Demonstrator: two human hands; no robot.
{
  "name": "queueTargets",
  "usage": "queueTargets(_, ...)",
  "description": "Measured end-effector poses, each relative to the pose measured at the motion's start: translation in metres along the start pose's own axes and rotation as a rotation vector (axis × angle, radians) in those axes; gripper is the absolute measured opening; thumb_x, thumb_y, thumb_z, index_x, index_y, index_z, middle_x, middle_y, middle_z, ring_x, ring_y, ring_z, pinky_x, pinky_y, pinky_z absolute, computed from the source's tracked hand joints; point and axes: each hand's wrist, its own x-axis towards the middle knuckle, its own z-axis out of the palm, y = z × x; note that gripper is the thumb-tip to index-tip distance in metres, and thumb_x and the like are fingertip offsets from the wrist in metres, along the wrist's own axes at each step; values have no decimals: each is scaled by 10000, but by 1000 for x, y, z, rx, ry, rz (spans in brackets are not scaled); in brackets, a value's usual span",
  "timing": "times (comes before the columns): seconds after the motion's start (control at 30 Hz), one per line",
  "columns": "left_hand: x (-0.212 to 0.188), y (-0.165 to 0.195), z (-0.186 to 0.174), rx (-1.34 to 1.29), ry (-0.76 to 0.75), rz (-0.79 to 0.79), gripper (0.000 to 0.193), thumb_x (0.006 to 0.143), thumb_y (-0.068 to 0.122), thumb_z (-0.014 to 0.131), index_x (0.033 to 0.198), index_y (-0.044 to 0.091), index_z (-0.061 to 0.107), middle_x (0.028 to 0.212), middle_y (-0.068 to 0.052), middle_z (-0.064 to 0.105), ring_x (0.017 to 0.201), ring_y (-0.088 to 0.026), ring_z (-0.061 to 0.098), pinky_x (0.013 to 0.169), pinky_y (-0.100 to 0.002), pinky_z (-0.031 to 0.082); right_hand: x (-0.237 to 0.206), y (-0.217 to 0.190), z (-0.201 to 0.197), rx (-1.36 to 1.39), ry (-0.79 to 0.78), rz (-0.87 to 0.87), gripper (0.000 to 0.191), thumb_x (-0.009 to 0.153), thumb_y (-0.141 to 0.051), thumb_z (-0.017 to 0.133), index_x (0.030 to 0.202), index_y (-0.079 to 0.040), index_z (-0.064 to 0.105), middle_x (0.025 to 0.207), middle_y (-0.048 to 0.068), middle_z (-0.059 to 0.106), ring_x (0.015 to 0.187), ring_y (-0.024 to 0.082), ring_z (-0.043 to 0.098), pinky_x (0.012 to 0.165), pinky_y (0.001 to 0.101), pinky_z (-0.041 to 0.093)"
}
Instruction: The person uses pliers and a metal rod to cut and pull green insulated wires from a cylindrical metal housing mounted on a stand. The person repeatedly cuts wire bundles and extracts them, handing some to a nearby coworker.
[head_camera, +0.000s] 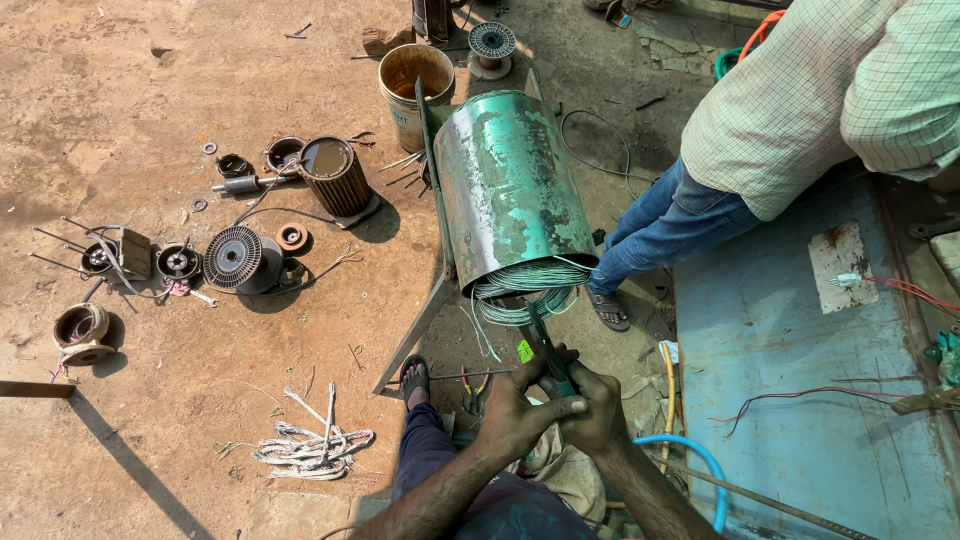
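Observation:
A large green, worn metal motor stator (510, 185) lies tilted on a metal stand, its open end facing me with pale green wire windings (525, 295) hanging out. My left hand (520, 410) and my right hand (598, 405) are pressed together just below the windings, both closed around a dark plier-like tool (550, 360) that reaches up to the wires. A small bright green tag (524, 351) sits beside the tool.
Another person in a checked shirt and jeans (700, 200) bends over at the right by a blue metal surface (800, 400). Motor parts (240, 258), a ribbed housing (335, 175) and a bucket (412, 85) lie on the dirt. A bundle of white wire (310, 445) lies near my foot.

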Motion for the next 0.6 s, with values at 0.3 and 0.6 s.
queueTargets(0.3, -27, 141, -61, 570, 44, 99, 434, 938, 487, 653, 1029, 75, 754, 834, -60, 799, 757, -179, 818, 667, -369, 659, -30, -21, -24, 284, -138, 89, 373, 957, -317, 631, 1114, 8, 725, 760, 127, 713, 701, 190, 722, 631, 357, 557)
queueTargets(0.6, 117, 162, -23, 988, 321, 612, 648, 1025, 641, 435, 1203, 88, 722, 1206, -158, 730, 1355, -342, 472, 1165, -647, 130, -34, -44, -45, 238, -394, 389, 535, 1017, -450, 663, 952, 79, 703, 698, 130, 718, 624, 224, 726, 582, 392, 595)
